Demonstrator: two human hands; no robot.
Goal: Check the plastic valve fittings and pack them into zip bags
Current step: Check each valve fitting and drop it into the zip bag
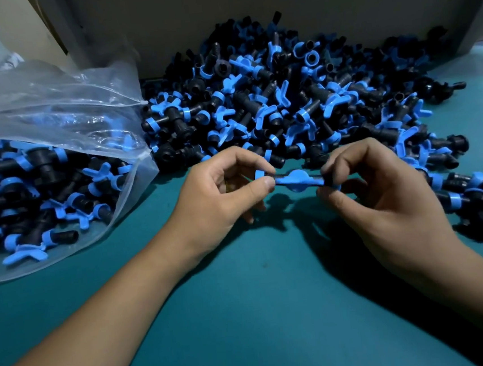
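One fitting (297, 179) is held level above the mat (260, 299), just in front of the pile (285, 96), pinched at each end: the left hand (221, 196) takes one end between thumb and forefinger, the right hand (383, 195) the other end in the same way. Both hands are thus closed on the same piece, with its blue handle turned up towards the camera. The step in hand is judged to be the check, not yet the packing.

The check is best done with the grip kept out at the ends, so that the handle and the black body between them are left uncovered. The piece should be rolled slowly between the fingertips so that every side is seen, and the blue rings at the ends looked at for seating (whether they are fully seated cannot be told from here). If the handle is to be tried, it should be turned by one hand while the body is steadied by the other, and gently, since thin plastic wings may be expected to snap under force.

The bag (64, 158) lies open on its side to the left, already partly filled, its mouth turned towards the pile. A passed piece should be carried well inside the mouth before release, so that it is not left on the lip or mixed back into the unchecked pile.
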